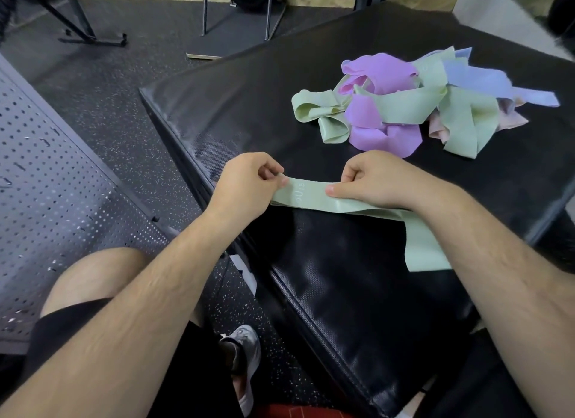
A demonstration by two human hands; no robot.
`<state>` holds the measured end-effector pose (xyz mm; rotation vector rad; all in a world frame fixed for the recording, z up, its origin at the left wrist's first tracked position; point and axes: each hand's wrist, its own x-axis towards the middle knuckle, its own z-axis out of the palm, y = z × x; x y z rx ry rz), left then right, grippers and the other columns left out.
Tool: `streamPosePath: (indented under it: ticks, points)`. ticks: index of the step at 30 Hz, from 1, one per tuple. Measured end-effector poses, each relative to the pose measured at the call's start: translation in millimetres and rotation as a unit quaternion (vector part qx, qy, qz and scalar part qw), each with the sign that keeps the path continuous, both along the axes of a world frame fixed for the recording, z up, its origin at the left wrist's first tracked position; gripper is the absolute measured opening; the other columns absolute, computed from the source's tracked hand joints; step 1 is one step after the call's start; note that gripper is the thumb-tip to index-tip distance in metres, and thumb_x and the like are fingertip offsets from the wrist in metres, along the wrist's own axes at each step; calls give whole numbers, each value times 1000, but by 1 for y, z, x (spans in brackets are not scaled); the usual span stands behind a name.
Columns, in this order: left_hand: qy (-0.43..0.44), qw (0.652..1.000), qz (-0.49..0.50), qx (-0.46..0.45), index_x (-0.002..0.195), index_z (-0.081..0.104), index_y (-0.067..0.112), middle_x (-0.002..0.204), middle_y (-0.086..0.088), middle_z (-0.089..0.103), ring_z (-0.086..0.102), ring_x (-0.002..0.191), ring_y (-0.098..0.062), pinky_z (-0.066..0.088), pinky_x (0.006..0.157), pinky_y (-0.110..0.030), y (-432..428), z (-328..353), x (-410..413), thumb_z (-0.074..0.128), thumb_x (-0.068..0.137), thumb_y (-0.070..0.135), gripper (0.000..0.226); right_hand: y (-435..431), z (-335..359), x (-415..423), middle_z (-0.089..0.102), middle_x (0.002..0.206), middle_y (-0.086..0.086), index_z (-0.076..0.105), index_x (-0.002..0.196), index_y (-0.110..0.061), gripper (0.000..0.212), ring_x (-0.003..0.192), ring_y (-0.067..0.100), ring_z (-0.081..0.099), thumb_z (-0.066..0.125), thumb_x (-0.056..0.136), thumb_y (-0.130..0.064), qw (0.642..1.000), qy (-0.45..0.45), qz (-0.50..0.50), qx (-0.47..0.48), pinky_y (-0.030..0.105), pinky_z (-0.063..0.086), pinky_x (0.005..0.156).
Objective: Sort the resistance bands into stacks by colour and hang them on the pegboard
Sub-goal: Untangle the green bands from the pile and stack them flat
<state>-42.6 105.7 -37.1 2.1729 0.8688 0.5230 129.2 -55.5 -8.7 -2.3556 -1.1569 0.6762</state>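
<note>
Your left hand (249,181) pinches one end of a pale green band (311,196) and your right hand (373,181) grips it just beside, thumb on top. The band lies flat near the left edge of the black pad (249,90), and its tail runs under your right forearm. A tangled pile of bands (404,106), green, purple, blue and pink, sits towards the pad's far right corner, well apart from your hands. The pegboard (46,184) lies on the floor off the pad's left edge.

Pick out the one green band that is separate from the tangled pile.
The flat green band pinched by the left hand and right hand. The other green ones lie crumpled in the pile farther back.
</note>
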Motion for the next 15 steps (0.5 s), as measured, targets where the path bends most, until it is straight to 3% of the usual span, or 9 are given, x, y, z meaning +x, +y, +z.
streamPosePath:
  ticks: [4,8,11,13,15]
  points:
    - [23,998,-3,54,94,72,21,89,3,63,55,75,-7,49,77,-24,-3,-2,0,75,87,25,8,3,0,3,51,46,-23,62,71,-20,38,52,4,48,79,80,-53,1000,-3,-1,-5,24,35,56]
    - [57,984,-16,166,110,70,11,107,-4,57,58,94,-23,47,90,-35,-10,-6,0,65,94,22,20,7,0,2,53,61,-12,58,66,-22,40,61,7,49,81,79,-52,1000,-13,-1,-14,25,39,60]
    - [33,944,-58,323,126,65,14,127,-1,60,56,121,-25,36,100,-37,-25,-7,1,53,96,21,33,8,1,1,53,62,-12,57,67,-22,40,60,9,49,80,79,-53,1000,-16,-1,-19,26,39,60]
    - [27,931,-124,343,137,57,11,143,-1,55,46,138,-21,28,115,-37,-33,-11,5,41,99,26,44,7,0,0,54,63,-12,59,69,-21,39,61,10,50,79,79,-52,1000,-20,0,-15,27,39,59]
    - [88,927,-166,324,149,44,10,156,-3,41,31,148,-19,14,122,-34,-39,-19,7,24,101,40,59,6,0,-1,55,64,-12,61,70,-21,38,62,9,51,79,79,-54,1000,-24,4,-11,26,39,60]
